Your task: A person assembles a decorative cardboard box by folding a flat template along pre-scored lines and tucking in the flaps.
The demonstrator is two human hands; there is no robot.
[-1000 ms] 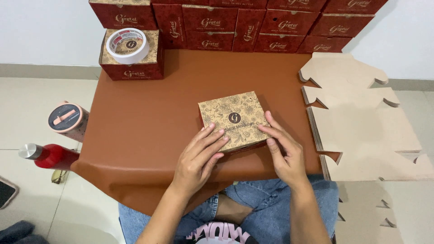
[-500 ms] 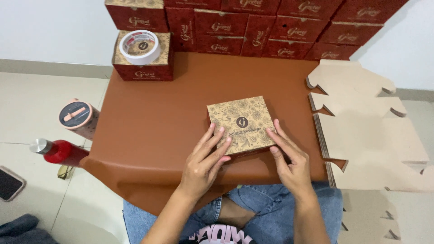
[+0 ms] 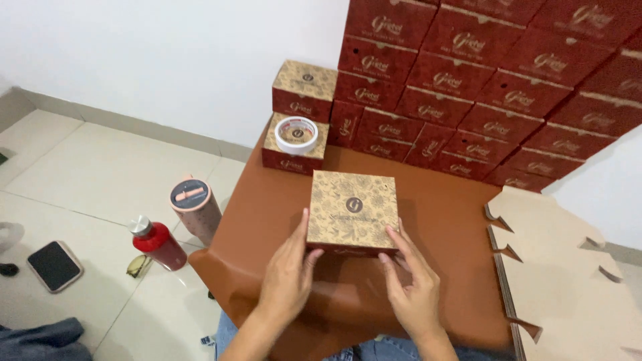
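Observation:
A square box [image 3: 352,212] with a tan patterned lid and dark red sides is held just above the brown table [image 3: 448,220]. My left hand [image 3: 289,273] grips its near left corner. My right hand [image 3: 412,286] holds its near right side, fingers along the edge. Both hands are closed on the box. The lid is shut and shows a round dark emblem in its middle.
Many dark red boxes [image 3: 481,87] are stacked against the wall behind. A roll of tape [image 3: 295,134] lies on a box at the table's back left. Flat cardboard blanks [image 3: 562,281] lie at right. On the floor at left stand a red bottle [image 3: 156,242], a tumbler [image 3: 194,208] and a phone [image 3: 55,265].
Both hands have lifted the box off the table and carried it away from me. The view has tilted up, showing more of the stacked boxes and wall.

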